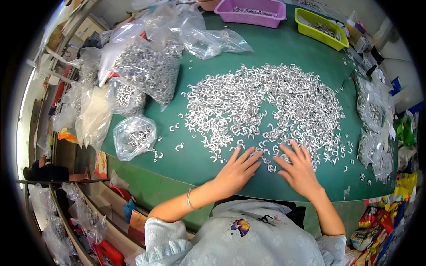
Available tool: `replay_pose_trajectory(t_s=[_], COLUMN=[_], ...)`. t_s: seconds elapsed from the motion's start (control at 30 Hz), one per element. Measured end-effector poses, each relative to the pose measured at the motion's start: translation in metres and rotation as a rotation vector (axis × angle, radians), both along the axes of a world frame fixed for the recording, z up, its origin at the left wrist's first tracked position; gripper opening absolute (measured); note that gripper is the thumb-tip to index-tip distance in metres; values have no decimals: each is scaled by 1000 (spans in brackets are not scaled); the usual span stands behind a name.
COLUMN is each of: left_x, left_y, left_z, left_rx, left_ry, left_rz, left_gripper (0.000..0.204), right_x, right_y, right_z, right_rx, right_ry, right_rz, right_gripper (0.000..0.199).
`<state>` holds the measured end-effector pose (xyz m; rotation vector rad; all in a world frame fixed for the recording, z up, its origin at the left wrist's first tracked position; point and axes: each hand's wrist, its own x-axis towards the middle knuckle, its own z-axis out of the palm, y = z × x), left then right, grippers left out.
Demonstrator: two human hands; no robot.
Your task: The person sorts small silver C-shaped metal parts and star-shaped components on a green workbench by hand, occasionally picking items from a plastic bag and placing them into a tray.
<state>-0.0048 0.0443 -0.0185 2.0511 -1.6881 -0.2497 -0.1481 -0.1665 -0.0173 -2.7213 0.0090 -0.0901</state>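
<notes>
We rest our left hand (235, 172) and right hand (298, 170) flat, fingers spread, holding nothing, on the near edge of the metal pieces (266, 104). They are small, silvery, curved hooks — a wide, shiny heap on the green table (186, 159).

Clear plastic bags (146, 71) of small silver metal parts heaped at the tabletop's far left, one small knotted bag (134, 136) nearer the front edge, more clear filled bags (372, 133) along the right edge, and colourful printed packets (372, 224) low at right, beside the tabletop.
</notes>
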Motion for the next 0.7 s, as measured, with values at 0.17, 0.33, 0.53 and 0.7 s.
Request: replay_pose_trajectory(t_s=[0.17,0.33,0.53,0.7], left_x=[-8,-35,-39,-43], left_y=[26,4,4,-24], left_z=[-2,-10,-3,-9], left_rx=[3,-95,-220,-126], left_ry=[87,213,273,93], left_rz=[183,199,284,241], left_gripper=[37,35,37,38], right_x=[-23,-9,-14,-10], right_y=[-20,16,24,34], right_z=[-2,1,-2,-1], right_rx=[-175,-28,-45,34], right_ry=[-195,-234,-220,-247], right_rz=[-318,-321,-281,-264], right_gripper=[35,36,28,29])
